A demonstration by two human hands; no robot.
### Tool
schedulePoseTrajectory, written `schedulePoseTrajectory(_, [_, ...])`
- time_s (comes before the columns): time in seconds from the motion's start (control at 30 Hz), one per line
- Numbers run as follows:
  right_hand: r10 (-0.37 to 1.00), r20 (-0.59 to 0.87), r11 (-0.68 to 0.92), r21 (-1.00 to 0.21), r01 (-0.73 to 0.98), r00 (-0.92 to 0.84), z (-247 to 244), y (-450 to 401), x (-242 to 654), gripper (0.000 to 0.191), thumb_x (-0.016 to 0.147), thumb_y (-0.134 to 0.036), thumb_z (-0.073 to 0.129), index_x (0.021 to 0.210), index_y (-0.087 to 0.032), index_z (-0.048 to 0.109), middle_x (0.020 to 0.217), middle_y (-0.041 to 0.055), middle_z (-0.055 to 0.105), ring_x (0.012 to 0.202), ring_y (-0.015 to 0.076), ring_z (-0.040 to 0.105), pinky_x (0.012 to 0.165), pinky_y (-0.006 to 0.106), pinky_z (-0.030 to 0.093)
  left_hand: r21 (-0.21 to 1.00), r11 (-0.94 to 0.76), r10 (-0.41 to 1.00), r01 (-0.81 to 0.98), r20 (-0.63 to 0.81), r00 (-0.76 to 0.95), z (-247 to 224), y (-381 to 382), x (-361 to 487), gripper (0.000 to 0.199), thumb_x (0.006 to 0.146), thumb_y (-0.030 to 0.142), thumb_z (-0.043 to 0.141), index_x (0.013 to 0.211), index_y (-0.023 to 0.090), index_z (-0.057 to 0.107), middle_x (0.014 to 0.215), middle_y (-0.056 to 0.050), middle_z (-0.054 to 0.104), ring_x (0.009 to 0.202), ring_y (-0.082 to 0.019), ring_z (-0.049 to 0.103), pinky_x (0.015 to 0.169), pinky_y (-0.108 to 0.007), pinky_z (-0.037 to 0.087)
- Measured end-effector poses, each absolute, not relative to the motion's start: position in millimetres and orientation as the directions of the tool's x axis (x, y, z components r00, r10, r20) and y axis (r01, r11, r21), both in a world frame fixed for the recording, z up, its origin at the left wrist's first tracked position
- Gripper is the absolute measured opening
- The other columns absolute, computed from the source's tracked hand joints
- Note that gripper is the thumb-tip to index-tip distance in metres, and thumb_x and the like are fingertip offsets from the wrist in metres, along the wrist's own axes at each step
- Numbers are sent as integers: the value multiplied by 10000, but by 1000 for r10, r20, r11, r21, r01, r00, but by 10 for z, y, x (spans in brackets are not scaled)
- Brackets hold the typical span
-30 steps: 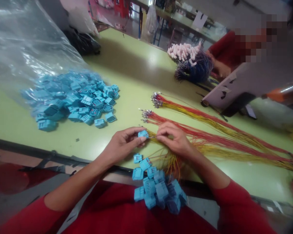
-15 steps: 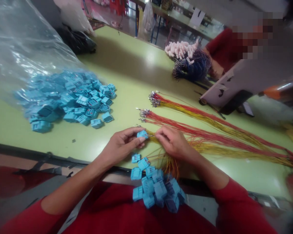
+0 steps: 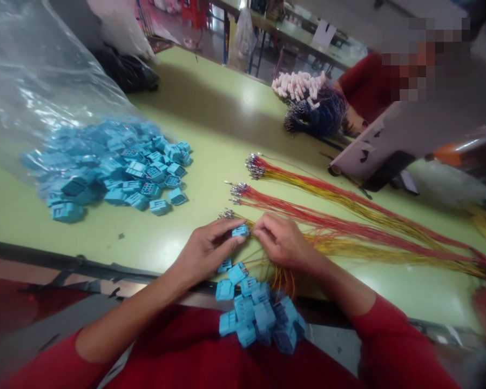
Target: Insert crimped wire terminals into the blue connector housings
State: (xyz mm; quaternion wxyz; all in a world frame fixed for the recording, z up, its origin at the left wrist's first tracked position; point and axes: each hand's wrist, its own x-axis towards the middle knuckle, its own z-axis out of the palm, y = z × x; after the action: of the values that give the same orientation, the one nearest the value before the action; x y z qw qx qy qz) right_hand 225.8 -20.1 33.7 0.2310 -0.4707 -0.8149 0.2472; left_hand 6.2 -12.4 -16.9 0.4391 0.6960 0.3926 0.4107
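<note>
My left hand grips a small blue plastic connector housing in its fingertips. My right hand pinches a bundle of thin red and yellow wires right beside that housing, and the metal-tipped wire ends reach toward it. Just below my hands, a heap of blue connector housings lies at the near table edge. Further left, a larger pile of blue housings spills from a clear plastic bag. More red and yellow wire bundles stretch across the table to the right.
The hands work on a green table. At the far side, a co-worker in a red sleeve sits by a bundle of dark wires with white connectors. A pale board juts in at upper right.
My hands have drawn slightly closer together and lower in view, carrying the blue housing down and right toward the wire ends. The camera view has shifted slightly.
</note>
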Motion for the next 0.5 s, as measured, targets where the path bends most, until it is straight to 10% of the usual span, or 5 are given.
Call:
schedulePoseTrajectory(0.27, [908,82,347,-696,629,-410,299,-194,2240,90,950,-203,557,872,-188,600,765,-6,601,657,132,484,646,276,348,813,-548,810,198,457,369,-173,-156,109,310,961,220,665,1267,219,715,1192,-91,762,1094,-203,718,990,-365,585])
schedulePoseTrajectory(0.5, [887,66,327,-790,519,-457,246,-66,2332,171,984,-298,577,876,-192,659,821,10,662,745,144,584,699,273,415,883,-412,871,223,310,381,-148,-145,69,293,952,299,684,1228,208,723,1112,-79,774,977,-208,735,870,-348,597])
